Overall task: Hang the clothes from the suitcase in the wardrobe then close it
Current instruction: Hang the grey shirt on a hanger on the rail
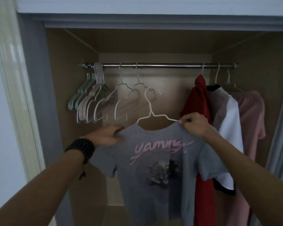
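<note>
Below the rail (170, 65), my left hand (110, 135) and right hand (194, 123) each pinch a shoulder of the soft, light grey T-shirt (153, 168), seemingly on its white hanger (151, 110), whose stiff hook is the better hold.

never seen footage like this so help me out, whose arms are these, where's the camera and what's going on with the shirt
There is no machine here: the arms belong to a person wearing a wide-angle camera on the head, looking into an open wardrobe. The left hand and right hand each grip a shoulder of a grey T-shirt already threaded on a white hanger. The hanger's hook is below the rail, not on it yet. On the rail, empty hangers bunch at the left; a red garment, a white one and a pink one hang at the right.
</note>
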`<state>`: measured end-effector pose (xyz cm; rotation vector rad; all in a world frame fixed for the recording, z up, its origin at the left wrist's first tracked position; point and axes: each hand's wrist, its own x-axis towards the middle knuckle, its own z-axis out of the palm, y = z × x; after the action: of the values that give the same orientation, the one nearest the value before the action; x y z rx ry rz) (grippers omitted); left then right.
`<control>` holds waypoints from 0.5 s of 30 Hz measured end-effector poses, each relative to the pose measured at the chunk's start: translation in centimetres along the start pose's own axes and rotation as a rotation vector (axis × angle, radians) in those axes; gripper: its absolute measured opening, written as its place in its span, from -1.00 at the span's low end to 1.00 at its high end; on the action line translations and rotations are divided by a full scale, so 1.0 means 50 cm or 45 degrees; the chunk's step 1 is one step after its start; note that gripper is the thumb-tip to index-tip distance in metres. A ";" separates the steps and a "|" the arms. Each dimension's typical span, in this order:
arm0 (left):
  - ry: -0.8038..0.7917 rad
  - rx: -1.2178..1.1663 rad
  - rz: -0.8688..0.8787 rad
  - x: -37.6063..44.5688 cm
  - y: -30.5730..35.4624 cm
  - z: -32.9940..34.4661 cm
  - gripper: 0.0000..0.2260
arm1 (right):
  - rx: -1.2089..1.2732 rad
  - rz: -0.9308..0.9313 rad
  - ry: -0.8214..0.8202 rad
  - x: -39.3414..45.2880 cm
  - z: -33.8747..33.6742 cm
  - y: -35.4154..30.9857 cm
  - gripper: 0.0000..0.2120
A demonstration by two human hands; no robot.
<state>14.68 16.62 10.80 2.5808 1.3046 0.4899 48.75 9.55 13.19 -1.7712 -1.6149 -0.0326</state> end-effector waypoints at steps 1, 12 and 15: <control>0.079 -0.019 0.052 0.012 0.018 -0.001 -0.81 | 0.019 -0.011 -0.021 0.000 0.008 -0.006 -0.82; 0.574 0.632 -0.268 0.086 0.143 -0.096 -0.75 | 0.142 -0.009 -0.046 -0.011 0.053 0.052 -0.75; 0.500 0.447 -0.441 0.116 0.175 -0.089 -0.74 | 0.064 -0.031 -0.084 -0.011 0.039 0.062 -0.76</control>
<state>22.67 16.32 18.96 2.5107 2.0907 0.7869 50.50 10.24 9.98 -1.7303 -1.6703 0.0555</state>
